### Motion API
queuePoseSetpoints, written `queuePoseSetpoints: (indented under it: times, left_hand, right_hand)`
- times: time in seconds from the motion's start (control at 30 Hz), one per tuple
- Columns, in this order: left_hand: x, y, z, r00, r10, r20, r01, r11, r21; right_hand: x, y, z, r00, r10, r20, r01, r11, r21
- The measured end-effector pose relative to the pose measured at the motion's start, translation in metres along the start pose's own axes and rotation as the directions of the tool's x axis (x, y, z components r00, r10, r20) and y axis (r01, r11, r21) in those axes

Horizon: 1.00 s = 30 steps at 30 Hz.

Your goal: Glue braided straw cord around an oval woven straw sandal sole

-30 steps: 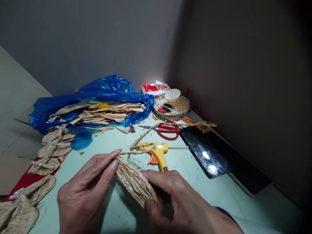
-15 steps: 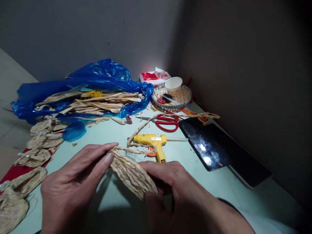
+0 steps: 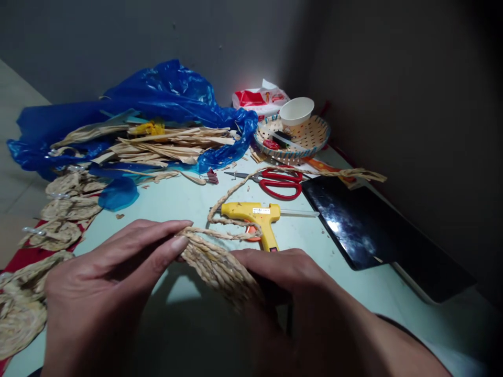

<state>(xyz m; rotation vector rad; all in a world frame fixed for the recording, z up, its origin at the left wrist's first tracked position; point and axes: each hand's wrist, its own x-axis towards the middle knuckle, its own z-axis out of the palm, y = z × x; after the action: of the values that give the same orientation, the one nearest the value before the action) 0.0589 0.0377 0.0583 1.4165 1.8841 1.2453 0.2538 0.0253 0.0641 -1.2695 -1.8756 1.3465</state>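
Observation:
A tan piece of coiled, braided straw cord [image 3: 220, 264] is held between my two hands above the table. My left hand [image 3: 118, 277] pinches its upper left end between thumb and fingers. Around its lower right side my right hand [image 3: 294, 293] is closed; the thumb there is in dark shadow. From the pinched end a loose tail of twisted straw cord [image 3: 228, 195] loops past a yellow glue gun [image 3: 251, 212] and runs over red-handled scissors [image 3: 281, 183] toward the right.
A blue plastic bag [image 3: 157, 89] holding dry straw strips [image 3: 168, 144] lies at the back left. Several coiled straw pieces [image 3: 58, 235] line the left edge. A woven basket [image 3: 320, 133] carries a white bowl [image 3: 296, 111]. Dark tablets [image 3: 353, 225] lie at right.
The view has tilted and come a little closer, so things at the back sit higher. Both hands keep their hold on the coiled straw piece, which is turned slightly.

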Motion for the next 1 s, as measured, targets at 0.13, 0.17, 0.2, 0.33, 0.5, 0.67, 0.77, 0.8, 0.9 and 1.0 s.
queuePoseSetpoints:
  times: [0.13,0.17,0.2,0.33,0.5,0.67,0.77,0.8,0.9,1.0]
  left_hand:
    - [-0.001,0.001,0.000,1.000,0.009,0.013,-0.009,1.000,-0.009]
    - [-0.001,0.001,0.000,1.000,0.007,0.014,-0.007,1.000,-0.014]
    - [0.000,0.000,0.000,1.000,-0.004,0.019,0.004,1.000,-0.015]
    - [0.009,-0.006,-0.001,0.991,-0.048,0.123,0.051,0.998,-0.021]
    - [0.016,-0.011,0.001,0.978,-0.089,0.191,0.127,0.973,-0.194]
    - [0.010,-0.008,0.000,0.982,-0.121,0.143,0.167,0.912,-0.374]
    - [0.006,-0.006,-0.005,0.985,-0.089,0.148,0.141,0.908,-0.395]
    - [0.004,-0.005,-0.006,0.985,-0.075,0.154,0.131,0.911,-0.391]
    - [-0.003,0.002,-0.009,0.980,-0.037,0.195,0.105,0.931,-0.350]
    - [-0.010,0.010,-0.010,0.966,0.032,0.257,0.048,0.952,-0.302]
  right_hand:
    - [-0.002,0.002,0.003,1.000,0.008,-0.020,-0.007,0.999,0.037]
    - [-0.002,0.002,0.003,1.000,0.011,-0.024,-0.010,0.999,0.038]
    - [-0.001,0.002,0.003,1.000,0.011,-0.029,-0.010,0.999,0.035]
    - [0.003,0.003,0.000,0.999,-0.035,-0.025,0.035,0.999,0.009]
    - [0.006,0.006,-0.001,0.999,-0.047,-0.026,0.047,0.999,0.004]
    - [0.006,0.003,-0.013,0.979,-0.181,-0.092,0.174,0.982,-0.073]
    - [0.006,0.001,-0.030,0.883,-0.366,-0.293,0.312,0.925,-0.216]
    - [0.006,0.001,-0.035,0.837,-0.410,-0.363,0.337,0.908,-0.249]
    - [0.004,0.001,-0.043,0.768,-0.490,-0.412,0.406,0.871,-0.279]
    - [0.002,-0.001,-0.039,0.803,-0.531,-0.271,0.494,0.847,-0.194]
